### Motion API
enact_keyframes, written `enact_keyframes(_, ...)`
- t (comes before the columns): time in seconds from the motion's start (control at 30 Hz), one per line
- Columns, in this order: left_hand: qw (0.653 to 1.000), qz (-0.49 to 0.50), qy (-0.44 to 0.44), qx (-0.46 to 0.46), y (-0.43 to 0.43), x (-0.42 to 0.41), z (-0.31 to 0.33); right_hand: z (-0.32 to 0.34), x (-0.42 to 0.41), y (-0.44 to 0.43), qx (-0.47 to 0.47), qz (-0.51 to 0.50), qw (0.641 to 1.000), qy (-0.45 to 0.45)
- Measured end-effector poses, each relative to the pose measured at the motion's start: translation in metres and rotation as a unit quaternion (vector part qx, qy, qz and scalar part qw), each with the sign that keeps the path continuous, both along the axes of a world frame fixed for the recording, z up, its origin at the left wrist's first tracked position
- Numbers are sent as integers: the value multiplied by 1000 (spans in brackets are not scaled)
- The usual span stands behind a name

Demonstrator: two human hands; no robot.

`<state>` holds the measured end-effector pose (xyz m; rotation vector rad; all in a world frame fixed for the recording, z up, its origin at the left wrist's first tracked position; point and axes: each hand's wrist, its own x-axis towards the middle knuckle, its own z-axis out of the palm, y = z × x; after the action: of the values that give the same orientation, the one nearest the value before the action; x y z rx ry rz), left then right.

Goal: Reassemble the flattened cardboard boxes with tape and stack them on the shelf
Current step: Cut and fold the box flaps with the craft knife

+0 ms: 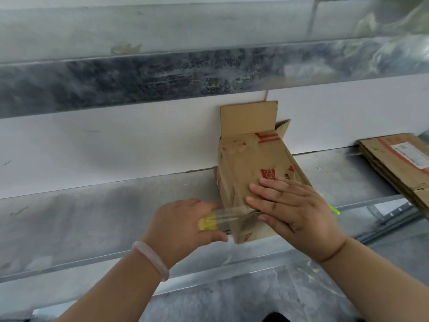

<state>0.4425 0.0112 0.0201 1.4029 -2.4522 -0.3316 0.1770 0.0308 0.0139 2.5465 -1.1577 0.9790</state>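
Note:
A small brown cardboard box [250, 163] with red print lies on its side on the metal shelf [104, 212], its open flaps up against the white wall. My right hand [294, 205] lies flat on the box's near end, fingers straight, pressing it down. My left hand [181, 219] grips a yellow-cored roll of clear tape [209, 221] just left of the box. A strip of clear tape [234, 213] runs taut from the roll onto the box's near end under my right fingers.
A stack of flattened cardboard boxes [399, 166] lies on the shelf at the right. A thin bright-green object [334, 209] pokes out beside my right hand. Another metal shelf [162, 73] runs above. Grey floor [255, 296] shows below.

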Motion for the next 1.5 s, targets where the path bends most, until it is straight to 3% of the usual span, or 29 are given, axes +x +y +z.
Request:
enact_keyframes(0.2,970,-16,217,112,6,11,-3,2,2,3,-4,-9,1000,-4)
enact_keyframes(0.33,947,-20,288,140,11,13,-6,2,2,3,-3,-7,1000,-6)
enact_keyframes(0.53,967,-11,250,51,10,13,-16,0,2,4,-9,-8,1000,-19)
enact_keyframes(0.67,961,6,274,35,14,3,-21,-2,2,4,-18,-4,1000,-19)
enact_keyframes(0.93,964,12,267,16,15,-7,-17,-1,-4,7,-49,-69,993,85)
enact_keyframes(1.0,963,20,269,14,15,-9,-14,2,-12,13,-50,-87,994,46)
enact_keyframes(1.07,962,30,271,18,16,-10,-13,-1,-27,19,-50,-126,989,-65)
enact_keyframes(1.13,963,36,268,22,18,-12,-14,-11,-46,21,12,-229,947,-226)
enact_keyframes(1.2,964,39,262,23,19,-13,-14,-28,-69,10,175,-357,863,-312)
enact_keyframes(1.27,962,48,267,26,21,-14,-14,-52,-89,-7,353,-433,800,-217)
enact_keyframes(1.33,960,64,273,25,22,-15,-13,-73,-101,-20,434,-439,779,-105)
enact_keyframes(1.5,955,96,279,28,27,-15,-13,-82,-100,-29,387,-494,778,-23)
